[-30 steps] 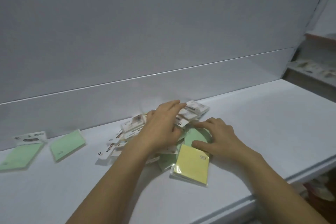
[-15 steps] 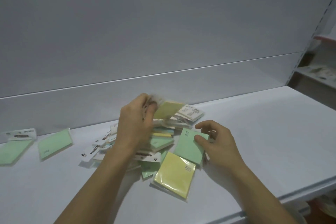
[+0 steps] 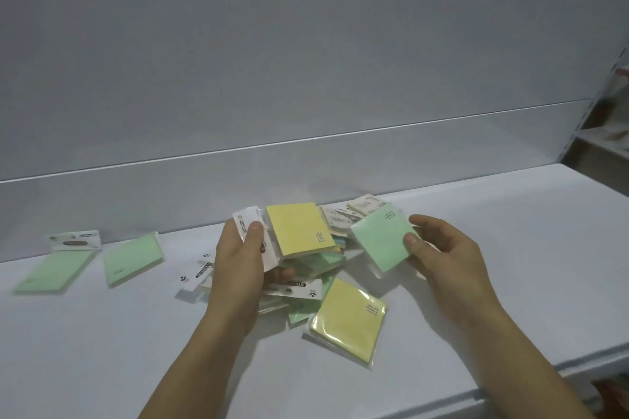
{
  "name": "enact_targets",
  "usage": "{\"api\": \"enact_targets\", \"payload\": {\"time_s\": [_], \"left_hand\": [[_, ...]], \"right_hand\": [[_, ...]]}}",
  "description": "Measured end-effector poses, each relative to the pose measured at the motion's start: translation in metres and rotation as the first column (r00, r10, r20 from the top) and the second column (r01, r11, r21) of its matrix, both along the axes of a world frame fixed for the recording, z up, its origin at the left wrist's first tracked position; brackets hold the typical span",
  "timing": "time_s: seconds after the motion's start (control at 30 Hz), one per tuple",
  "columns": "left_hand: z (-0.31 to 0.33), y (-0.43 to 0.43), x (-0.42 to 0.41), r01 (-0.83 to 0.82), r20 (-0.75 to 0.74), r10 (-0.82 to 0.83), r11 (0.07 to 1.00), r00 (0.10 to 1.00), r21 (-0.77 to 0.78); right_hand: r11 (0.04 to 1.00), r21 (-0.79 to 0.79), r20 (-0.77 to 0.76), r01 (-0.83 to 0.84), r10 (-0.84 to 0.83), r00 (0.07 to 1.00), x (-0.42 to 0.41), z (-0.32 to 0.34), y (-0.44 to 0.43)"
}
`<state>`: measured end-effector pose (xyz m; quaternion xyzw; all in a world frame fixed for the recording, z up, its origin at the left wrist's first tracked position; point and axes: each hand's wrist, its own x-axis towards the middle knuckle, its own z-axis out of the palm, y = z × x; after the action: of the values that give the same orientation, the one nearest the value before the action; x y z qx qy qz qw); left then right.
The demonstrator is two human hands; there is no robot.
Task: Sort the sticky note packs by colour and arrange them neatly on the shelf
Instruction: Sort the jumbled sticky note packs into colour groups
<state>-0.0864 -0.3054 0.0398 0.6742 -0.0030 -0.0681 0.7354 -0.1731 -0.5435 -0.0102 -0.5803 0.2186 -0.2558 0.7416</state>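
A loose pile of sticky note packs (image 3: 306,269) lies in the middle of the white shelf (image 3: 510,248). My left hand (image 3: 241,262) is shut on a yellow pack (image 3: 299,230) by its white header card, lifted above the pile. My right hand (image 3: 442,255) is shut on a green pack (image 3: 381,241), held tilted just right of the pile. Another yellow pack (image 3: 347,320) lies flat at the pile's front. Two green packs (image 3: 132,257) (image 3: 54,269) lie side by side at the far left of the shelf.
The shelf's grey back panel (image 3: 306,78) rises right behind the pile. The shelf's front edge (image 3: 510,371) runs across the lower right. Another shelving unit (image 3: 609,133) with goods stands at the far right.
My left hand has raised the yellow pack and turned its face up. My right hand has lifted the green pack off the pile and moved it to the right.
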Motion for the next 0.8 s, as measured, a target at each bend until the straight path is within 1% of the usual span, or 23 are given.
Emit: {"api": "enact_targets", "payload": {"time_s": [0.07, 0.13, 0.23, 0.27, 0.33, 0.37, 0.43, 0.53, 0.63, 0.7, 0.73, 0.8], "left_hand": [[0.001, -0.001, 0.002, 0.063, 0.006, -0.063, 0.998, 0.998, 0.025], [0.005, -0.005, 0.006, 0.102, 0.044, -0.108, 0.989, 0.993, 0.11], [0.012, -0.025, 0.011, 0.202, 0.127, -0.232, 0.955, 0.964, 0.217], [0.013, -0.036, 0.015, 0.226, 0.166, -0.282, 0.929, 0.945, 0.294], [0.009, -0.063, 0.024, 0.239, 0.23, -0.386, 0.841, 0.893, 0.486], [0.006, -0.079, 0.027, 0.256, 0.239, -0.44, 0.8, 0.866, 0.543], [-0.003, -0.114, 0.03, 0.331, 0.205, -0.516, 0.758, 0.832, 0.562], [-0.021, -0.166, 0.028, 0.414, 0.114, -0.565, 0.713, 0.817, 0.566], [-0.033, -0.203, 0.027, 0.419, 0.094, -0.565, 0.704, 0.82, 0.574], [-0.035, -0.218, 0.026, 0.377, 0.126, -0.559, 0.691, 0.819, 0.617], [-0.035, -0.222, 0.026, 0.342, 0.156, -0.568, 0.668, 0.808, 0.661], [-0.033, -0.229, 0.025, 0.274, 0.195, -0.61, 0.588, 0.768, 0.761]], "right_hand": [[0.996, 0.093, 0.006, 0.013, -0.014, 1.0, -0.005, 0.004, -0.001], [0.983, 0.18, 0.016, 0.036, -0.039, 0.999, -0.013, 0.007, -0.005], [0.963, 0.247, 0.027, 0.104, -0.114, 0.993, -0.029, 0.012, -0.013], [0.958, 0.255, 0.035, 0.131, -0.144, 0.989, -0.033, 0.014, -0.017], [0.949, 0.262, 0.052, 0.175, -0.195, 0.979, -0.039, 0.02, -0.028], [0.947, 0.265, 0.067, 0.181, -0.206, 0.976, -0.041, 0.024, -0.034], [0.948, 0.265, 0.099, 0.176, -0.208, 0.973, -0.045, 0.033, -0.046], [0.944, 0.257, 0.115, 0.208, -0.243, 0.963, -0.05, 0.043, -0.064], [0.937, 0.252, 0.094, 0.24, -0.271, 0.958, -0.055, 0.048, -0.08], [0.935, 0.257, 0.053, 0.243, -0.265, 0.963, -0.058, 0.048, -0.089], [0.933, 0.265, 0.032, 0.245, -0.262, 0.964, -0.06, 0.047, -0.093], [0.93, 0.262, -0.017, 0.256, -0.261, 0.965, -0.064, 0.046, -0.1]]}}
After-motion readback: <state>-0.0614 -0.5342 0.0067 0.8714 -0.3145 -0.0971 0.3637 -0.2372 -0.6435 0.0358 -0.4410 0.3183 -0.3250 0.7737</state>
